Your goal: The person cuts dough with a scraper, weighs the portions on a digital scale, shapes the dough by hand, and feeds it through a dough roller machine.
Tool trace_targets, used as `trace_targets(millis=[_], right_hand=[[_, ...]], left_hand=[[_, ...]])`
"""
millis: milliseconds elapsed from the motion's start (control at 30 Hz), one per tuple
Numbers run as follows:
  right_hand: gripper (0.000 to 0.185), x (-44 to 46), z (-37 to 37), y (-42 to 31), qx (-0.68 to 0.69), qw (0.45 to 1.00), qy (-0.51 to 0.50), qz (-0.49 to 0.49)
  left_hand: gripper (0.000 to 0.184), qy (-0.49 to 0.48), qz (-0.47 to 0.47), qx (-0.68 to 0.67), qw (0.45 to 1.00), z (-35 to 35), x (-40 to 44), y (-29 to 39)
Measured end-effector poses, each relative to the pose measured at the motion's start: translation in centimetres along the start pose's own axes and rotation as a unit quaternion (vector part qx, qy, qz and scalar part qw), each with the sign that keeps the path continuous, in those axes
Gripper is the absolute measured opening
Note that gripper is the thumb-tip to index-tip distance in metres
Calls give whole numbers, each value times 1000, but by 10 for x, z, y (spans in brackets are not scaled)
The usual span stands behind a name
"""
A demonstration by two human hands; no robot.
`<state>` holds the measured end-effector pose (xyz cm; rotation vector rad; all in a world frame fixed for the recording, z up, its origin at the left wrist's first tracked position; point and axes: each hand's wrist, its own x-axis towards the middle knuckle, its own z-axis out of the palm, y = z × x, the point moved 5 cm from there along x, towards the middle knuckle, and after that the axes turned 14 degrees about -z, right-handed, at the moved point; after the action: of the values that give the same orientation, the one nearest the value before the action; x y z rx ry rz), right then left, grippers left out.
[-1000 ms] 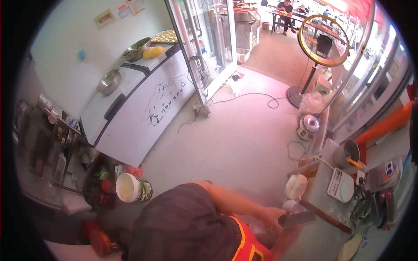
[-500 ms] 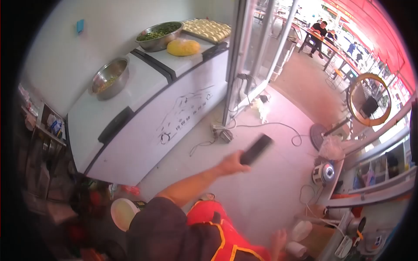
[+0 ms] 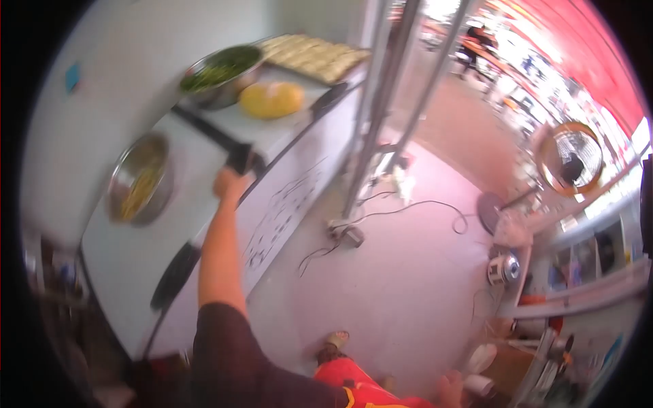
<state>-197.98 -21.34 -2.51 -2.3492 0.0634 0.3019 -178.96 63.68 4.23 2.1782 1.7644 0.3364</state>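
My left hand [image 3: 228,183] reaches over the front edge of the white chest freezer [image 3: 183,197], its fingers closed on a black phone [image 3: 239,156]. The phone is close to the freezer's dark centre strip; whether it touches the lid I cannot tell. To the left of this hand stands a steel bowl [image 3: 163,180] with yellowish food in it. Beyond it are a yellow bundle [image 3: 272,100] and a larger steel bowl [image 3: 235,88] of chopped greens. At the bottom edge, low by my red apron [image 3: 354,384], my right hand [image 3: 449,389] is blurred and its fingers are unclear.
A tray of pale dough pieces [image 3: 316,58] lies at the freezer's far end, near a glass door frame [image 3: 381,102]. Cables [image 3: 415,207] cross the floor to the right. A round fan-like heater [image 3: 570,160] and a rice cooker [image 3: 503,268] stand along the right side.
My left hand has carried the phone leftward and up, from over the floor to over the freezer. The view has shifted, and my right hand still hangs low.
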Motion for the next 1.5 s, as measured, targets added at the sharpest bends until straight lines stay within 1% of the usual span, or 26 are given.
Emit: trace_targets(millis=[67, 100, 133, 167, 200, 233, 300, 367, 433, 467, 500, 533, 600, 667, 733, 833, 900, 933, 967, 1033, 1100, 1167, 1267, 1367, 1433, 1500], right_hand=[[51, -18, -2, 47, -27, 996, 56, 58], [50, -31, 2, 43, -45, 995, 75, 45], [50, -33, -1, 31, -68, 993, 89, 32], [50, -33, -9, 13, -94, 991, 94, 16], [50, -37, -16, -7, -75, 992, 97, 42], [49, -37, -22, -30, -55, 992, 96, 64], [49, -58, -25, -38, -52, 990, 112, 71], [48, -76, -27, -21, -88, 983, 153, 42], [49, -101, -30, 1, -70, 979, 186, 52], [49, -117, -30, 14, -62, 976, 199, 58], [50, -133, -32, 29, -79, 973, 203, 77], [51, -150, -30, 49, -94, 970, 205, 95], [50, -188, -24, 92, -105, 960, 213, 151], [48, -235, -16, 140, -98, 942, 224, 229], [47, -292, 18, 226, -19, 918, 243, 314], [50, -361, 63, 305, 89, 865, 265, 418], [57, -416, 93, 368, 125, 845, 261, 449], [63, -445, 127, 421, 139, 841, 255, 456], [69, -474, 164, 417, 166, 827, 250, 475], [69, -516, 194, 435, 219, 788, 313, 484], [57, -547, 207, 463, 132, 799, 323, 490], [49, -546, 126, 408, 203, 748, 341, 532], [47, -536, 42, 360, 250, 717, 327, 562], [45, -528, 6, 365, 264, 695, 354, 567], [42, -527, 22, 390, 241, 682, 385, 573], [40, -529, 22, 389, 224, 669, 395, 588]], left_hand=[[51, 37, 2, -47, 998, 0, 11, 3], [52, 33, 21, -58, 998, 15, 30, -1], [56, 14, -8, -79, 997, 10, 27, -2], [65, 235, 60, -31, 970, 42, 59, -21], [69, 206, -10, 7, 978, 9, 14, -1], [69, 189, 9, -42, 981, 0, -9, 9], [70, 247, 173, -184, 935, 22, -51, 20], [73, 164, 298, -237, 910, 54, -141, 31], [74, 29, 342, -199, 918, 173, -221, 7], [74, -180, 336, -208, 901, 175, -298, 13], [73, -326, 320, -268, 848, 214, -364, -3], [75, -309, 446, -133, 829, 290, -431, -34], [64, -544, 428, 140, 708, 283, -577, -58], [59, -571, 639, 152, 492, 251, -705, -72], [57, -630, 696, 165, 301, 101, -772, -28], [54, -599, 702, 173, 345, 194, -859, -58], [53, -519, 748, 187, 370, 230, -887, -47], [52, -509, 747, 224, 363, 233, -893, -41], [51, -441, 755, 310, 375, 208, -905, -32], [50, -429, 781, 217, 398, 165, -938, -20], [51, -438, 778, 186, 410, 149, -990, -15], [51, -482, 755, 124, 427, 138, -1048, -12], [49, -502, 752, 28, 426, 98, -1144, 2], [46, -534, 737, -77, 407, 93, -1240, 30], [42, -585, 685, -77, 428, 98, -1304, 52], [38, -551, 704, -105, 435, 126, -1360, 76]])
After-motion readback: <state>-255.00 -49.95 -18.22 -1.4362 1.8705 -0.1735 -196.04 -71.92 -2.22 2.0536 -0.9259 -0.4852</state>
